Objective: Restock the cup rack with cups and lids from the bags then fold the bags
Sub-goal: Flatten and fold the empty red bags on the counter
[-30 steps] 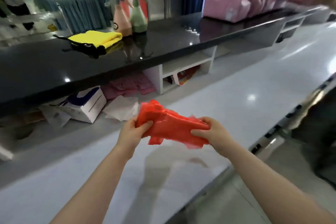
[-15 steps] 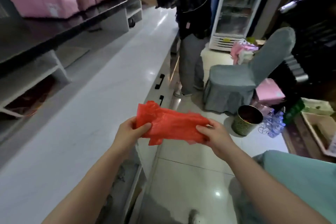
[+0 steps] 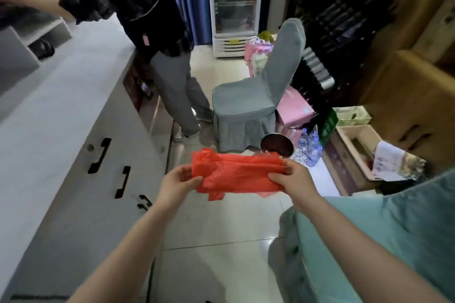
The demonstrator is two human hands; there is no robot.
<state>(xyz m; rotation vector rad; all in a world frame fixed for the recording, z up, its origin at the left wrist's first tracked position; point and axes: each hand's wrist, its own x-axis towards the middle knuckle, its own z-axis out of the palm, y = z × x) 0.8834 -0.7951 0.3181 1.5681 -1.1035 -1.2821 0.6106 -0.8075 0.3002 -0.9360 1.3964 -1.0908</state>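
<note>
A red plastic bag (image 3: 236, 174), folded into a flat strip, hangs in the air over the tiled floor in front of me. My left hand (image 3: 176, 182) pinches its left end, thumb on top. Its right end is gripped by my right hand (image 3: 291, 181). The bag is stretched level between both hands. No cups, lids or cup rack are in view.
A white counter (image 3: 49, 135) with black-handled drawers runs along the left. A person in a plaid shirt (image 3: 138, 2) stands beside it. Ahead stand a grey covered chair (image 3: 256, 96), a round metal bin (image 3: 277, 146), water bottles (image 3: 309, 146) and boxes (image 3: 357, 155). A teal chair (image 3: 394, 241) is at my right.
My view has swung right, away from the counter top and toward the floor, chair and fridge. Both hands keep the same hold on the red bag, now slightly more stretched.
</note>
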